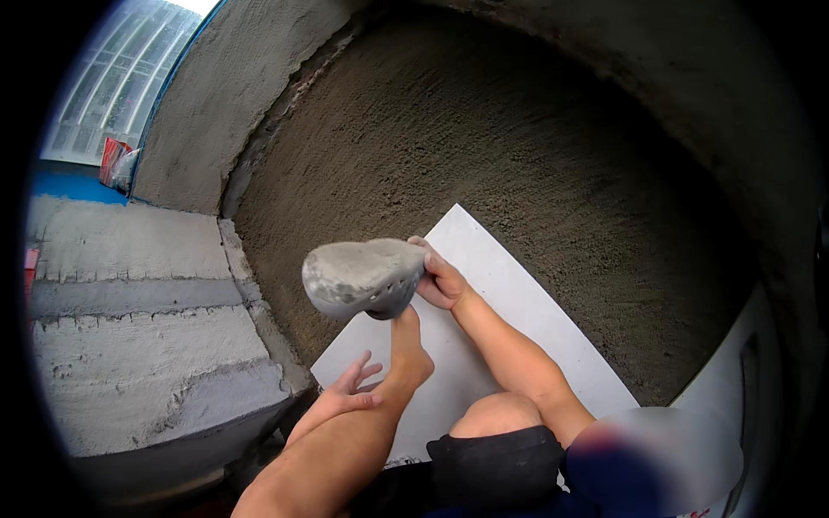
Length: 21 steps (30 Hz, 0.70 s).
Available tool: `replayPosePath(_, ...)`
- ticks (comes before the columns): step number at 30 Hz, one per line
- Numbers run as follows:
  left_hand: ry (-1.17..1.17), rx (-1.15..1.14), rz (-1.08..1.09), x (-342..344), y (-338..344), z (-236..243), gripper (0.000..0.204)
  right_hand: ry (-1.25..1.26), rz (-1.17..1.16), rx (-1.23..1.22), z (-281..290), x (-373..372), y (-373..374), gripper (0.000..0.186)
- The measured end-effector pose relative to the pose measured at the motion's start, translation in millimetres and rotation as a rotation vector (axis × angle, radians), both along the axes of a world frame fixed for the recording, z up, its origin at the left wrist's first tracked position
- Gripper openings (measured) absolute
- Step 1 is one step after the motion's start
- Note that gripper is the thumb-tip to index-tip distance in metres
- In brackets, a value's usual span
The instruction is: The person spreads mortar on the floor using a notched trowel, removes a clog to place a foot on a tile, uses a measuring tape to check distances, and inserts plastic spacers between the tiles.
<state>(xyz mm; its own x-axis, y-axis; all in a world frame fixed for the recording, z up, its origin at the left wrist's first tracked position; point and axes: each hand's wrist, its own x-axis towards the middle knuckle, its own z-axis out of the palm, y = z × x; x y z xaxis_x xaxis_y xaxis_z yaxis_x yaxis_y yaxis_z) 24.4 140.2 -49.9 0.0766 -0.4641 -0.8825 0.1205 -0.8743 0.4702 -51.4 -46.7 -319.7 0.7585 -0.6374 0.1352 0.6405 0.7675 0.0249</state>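
A grey, cement-smeared clog-type shoe [358,272] with small holes along its side is raised in the middle of the view. A bare foot [406,341] reaches up into it from my bent leg. My right hand [442,281] has its fingers curled at the shoe's right end; the fingertips are partly hidden there. Beside the lower leg, my left hand [352,388] is open, its fingers spread and nothing in them. Under the shoe and my right forearm, a large white board [535,315] lies on rough mortar-like ground.
Dark, grainy mortar [484,129] spreads beyond the board, bounded by a raised cement edge [259,129]. Pale cement steps [147,345] stand at left. A red and white bag [117,164] sits at far left. A blurred round shape [661,466] shows at lower right.
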Motion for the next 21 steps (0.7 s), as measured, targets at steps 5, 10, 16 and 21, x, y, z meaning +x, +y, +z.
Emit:
replayPosePath(5, 0.069, 0.131, -0.059, -4.0, 12.6, 1.6, 0.093, 0.137, -0.199, -0.071, 54.4, -58.4, -107.3, 0.020)
replayPosePath(10, 0.090, 0.160, -0.110, 10.0, 32.5, -6.3, 0.091, 0.218, -0.464, -0.087, 85.4, -182.8, -175.0, 0.019)
replayPosePath(16, 0.063, 0.201, -0.132, 40.7, 61.1, -33.8, 0.088, 0.330, -0.685, -0.306, 121.7, -284.1, -186.7, 0.026)
replayPosePath(21, -0.030, 0.215, -0.190, 71.7, 50.1, -71.7, 0.086, 0.322, -0.817, -0.228, 142.6, -297.6, -205.8, 0.023)
